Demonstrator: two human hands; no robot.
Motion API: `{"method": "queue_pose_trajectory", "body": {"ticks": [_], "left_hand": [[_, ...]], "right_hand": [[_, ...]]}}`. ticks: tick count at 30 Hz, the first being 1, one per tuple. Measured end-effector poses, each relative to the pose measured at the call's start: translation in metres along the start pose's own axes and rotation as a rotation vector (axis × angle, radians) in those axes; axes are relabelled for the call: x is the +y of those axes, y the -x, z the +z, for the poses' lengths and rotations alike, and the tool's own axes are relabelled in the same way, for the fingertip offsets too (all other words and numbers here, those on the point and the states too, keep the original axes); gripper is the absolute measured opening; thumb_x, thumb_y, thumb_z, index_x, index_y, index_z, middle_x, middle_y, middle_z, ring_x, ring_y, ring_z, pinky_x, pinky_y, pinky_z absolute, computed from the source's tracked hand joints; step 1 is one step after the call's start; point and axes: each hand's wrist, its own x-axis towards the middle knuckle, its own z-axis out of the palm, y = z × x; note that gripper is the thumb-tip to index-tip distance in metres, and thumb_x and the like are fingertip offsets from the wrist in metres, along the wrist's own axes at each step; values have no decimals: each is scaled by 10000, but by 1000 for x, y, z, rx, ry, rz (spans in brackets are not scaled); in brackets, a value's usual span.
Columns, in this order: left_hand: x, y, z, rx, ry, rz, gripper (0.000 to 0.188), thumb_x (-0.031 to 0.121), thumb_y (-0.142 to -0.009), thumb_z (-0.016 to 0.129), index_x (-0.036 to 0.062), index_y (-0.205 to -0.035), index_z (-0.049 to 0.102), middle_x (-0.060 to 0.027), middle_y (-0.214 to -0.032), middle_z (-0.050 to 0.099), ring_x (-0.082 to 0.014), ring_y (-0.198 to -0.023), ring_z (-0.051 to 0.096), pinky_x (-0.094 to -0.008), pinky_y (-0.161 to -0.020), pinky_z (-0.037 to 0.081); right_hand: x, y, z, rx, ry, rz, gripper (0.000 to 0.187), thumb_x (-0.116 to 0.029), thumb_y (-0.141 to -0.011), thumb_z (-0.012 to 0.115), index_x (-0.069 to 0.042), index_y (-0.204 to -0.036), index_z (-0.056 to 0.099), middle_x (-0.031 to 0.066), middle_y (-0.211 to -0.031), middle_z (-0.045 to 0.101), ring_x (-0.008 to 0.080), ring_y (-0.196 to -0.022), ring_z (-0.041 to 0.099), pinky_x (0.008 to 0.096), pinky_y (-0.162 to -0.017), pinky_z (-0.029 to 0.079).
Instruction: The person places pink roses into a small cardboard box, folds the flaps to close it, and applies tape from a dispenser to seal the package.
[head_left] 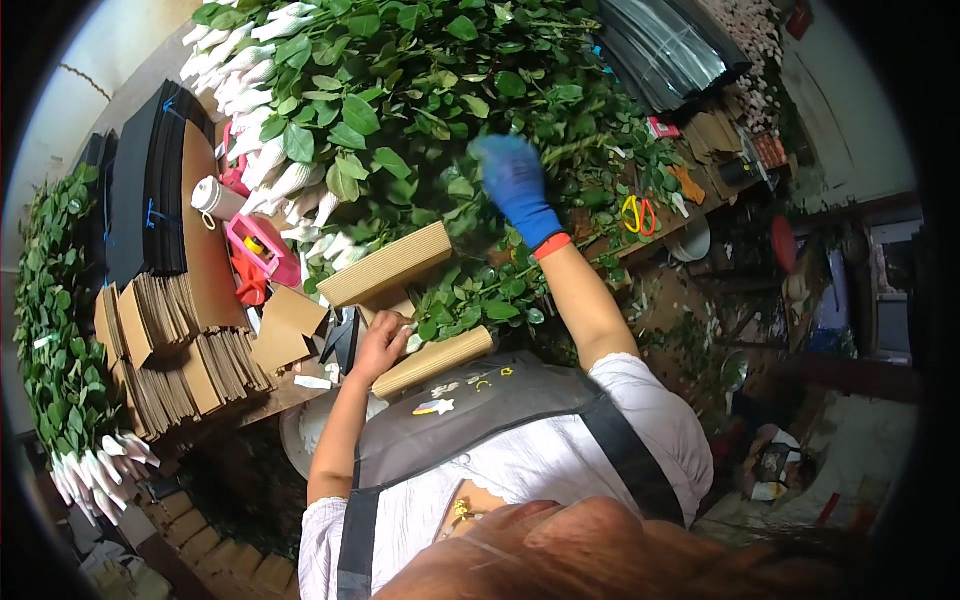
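My left hand (383, 343) is bare, with its fingers bent at the end of a corrugated cardboard wrap (388, 266). A small whitish tip shows beside the fingers; what they grip is mostly hidden. Leafy green stems (480, 306) lie between the wrap's two raised sides, the near side (436, 361) against my apron. My right hand (510, 175), in a blue knitted glove, is stretched out over the big pile of leafy stems (400, 100). Motion smears its fingers. At the pile's left, the flower heads (250, 90) sit in white net sleeves.
Stacked cardboard sheets (190, 350) and black sheets (150, 190) stand at left, near a white cup (217, 197) and a pink basket (262, 250). Scissors with yellow and red handles (639, 214) lie near the table's right edge. Dark plastic sleeves (670, 50) are at far right.
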Motion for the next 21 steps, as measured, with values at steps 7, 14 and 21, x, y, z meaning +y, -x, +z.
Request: {"method": "queue_pose_trajectory", "body": {"ticks": [7,14,21], "left_hand": [[-1,-4,5,36,19,-13,246,141,-905,716,31,-1109,632,-130,-999,567,-277,-837,591,-345,-715,493],[0,5,3,46,-14,-65,239,161,-924,704,25,-1109,639,-114,-1076,589,-259,-926,629,-323,-795,526],[0,0,1,49,-17,-2,229,133,-890,714,6,-1054,617,-130,-1022,561,-309,-872,609,-364,-749,514]], "right_hand": [[12,86,19,-513,354,-294,421,-163,-868,615,-127,-1287,610,182,-1367,532,374,-1202,532,469,-987,447],[-35,86,-35,-996,211,26,360,-302,-879,612,-207,-1224,650,172,-1335,586,360,-1162,587,490,-948,494],[12,13,15,-246,88,-134,363,-318,-841,685,-163,-1168,691,119,-1316,629,319,-1165,610,439,-998,487]]}}
